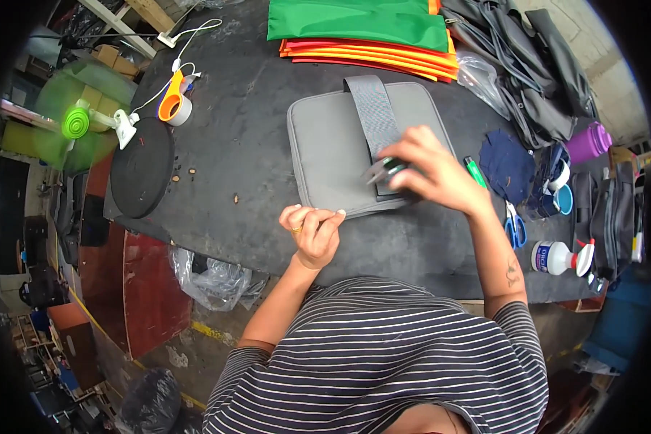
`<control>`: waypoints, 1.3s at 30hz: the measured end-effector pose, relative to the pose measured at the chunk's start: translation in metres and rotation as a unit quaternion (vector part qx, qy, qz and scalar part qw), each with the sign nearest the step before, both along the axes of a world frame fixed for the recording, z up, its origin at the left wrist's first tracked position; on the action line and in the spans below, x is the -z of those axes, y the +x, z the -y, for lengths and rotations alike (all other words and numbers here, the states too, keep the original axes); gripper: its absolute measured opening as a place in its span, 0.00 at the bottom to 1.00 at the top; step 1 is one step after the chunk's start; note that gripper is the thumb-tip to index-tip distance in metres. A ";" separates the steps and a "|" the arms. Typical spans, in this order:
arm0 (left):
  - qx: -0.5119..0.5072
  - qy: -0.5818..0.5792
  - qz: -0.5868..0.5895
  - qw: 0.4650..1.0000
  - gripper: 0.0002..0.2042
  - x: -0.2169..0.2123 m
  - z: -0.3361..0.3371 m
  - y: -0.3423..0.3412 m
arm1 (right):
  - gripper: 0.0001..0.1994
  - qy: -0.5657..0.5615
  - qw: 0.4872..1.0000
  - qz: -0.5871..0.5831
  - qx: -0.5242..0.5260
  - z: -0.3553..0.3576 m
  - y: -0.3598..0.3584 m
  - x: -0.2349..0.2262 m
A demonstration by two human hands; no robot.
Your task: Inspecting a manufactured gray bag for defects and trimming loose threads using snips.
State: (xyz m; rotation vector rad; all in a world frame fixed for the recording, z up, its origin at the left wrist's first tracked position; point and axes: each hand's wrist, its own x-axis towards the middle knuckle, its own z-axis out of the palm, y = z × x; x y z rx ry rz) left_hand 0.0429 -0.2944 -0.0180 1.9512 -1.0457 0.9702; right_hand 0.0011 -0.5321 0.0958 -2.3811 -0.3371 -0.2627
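A flat grey padded sleeve [325,145] with piped edges lies on the dark table. A wide grey woven strap [375,112] runs across it from the far edge to the near one. My left hand [313,233] is closed, with thumb and forefinger pinching the sleeve's near edge close to its left corner. Over the strap's near end, my right hand [437,170] is closed around small thread snips [380,171], smeared by motion. Their metal blades point left, above the sleeve's surface. Whether they touch it I cannot tell.
Green and orange folded fabric [362,25] is stacked at the back. On the right are a green cutter [475,172], blue scissors [514,228], a navy cloth [507,166] and a white spray bottle [557,257]. A green fan [77,123] and orange tape roll [172,108] stand left.
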 end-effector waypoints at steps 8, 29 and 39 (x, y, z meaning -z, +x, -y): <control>-0.013 -0.004 0.009 1.000 0.06 -0.005 -0.004 0.000 | 0.12 -0.097 0.982 0.068 -0.149 -0.034 0.046 0.003; -0.026 -0.009 -0.012 1.000 0.06 -0.002 -0.004 -0.003 | 0.12 -0.141 0.963 0.048 -0.223 -0.031 0.059 -0.001; -0.012 -0.005 -0.011 1.000 0.06 -0.003 -0.004 -0.004 | 0.12 -0.175 0.957 0.021 -0.230 -0.031 0.054 0.000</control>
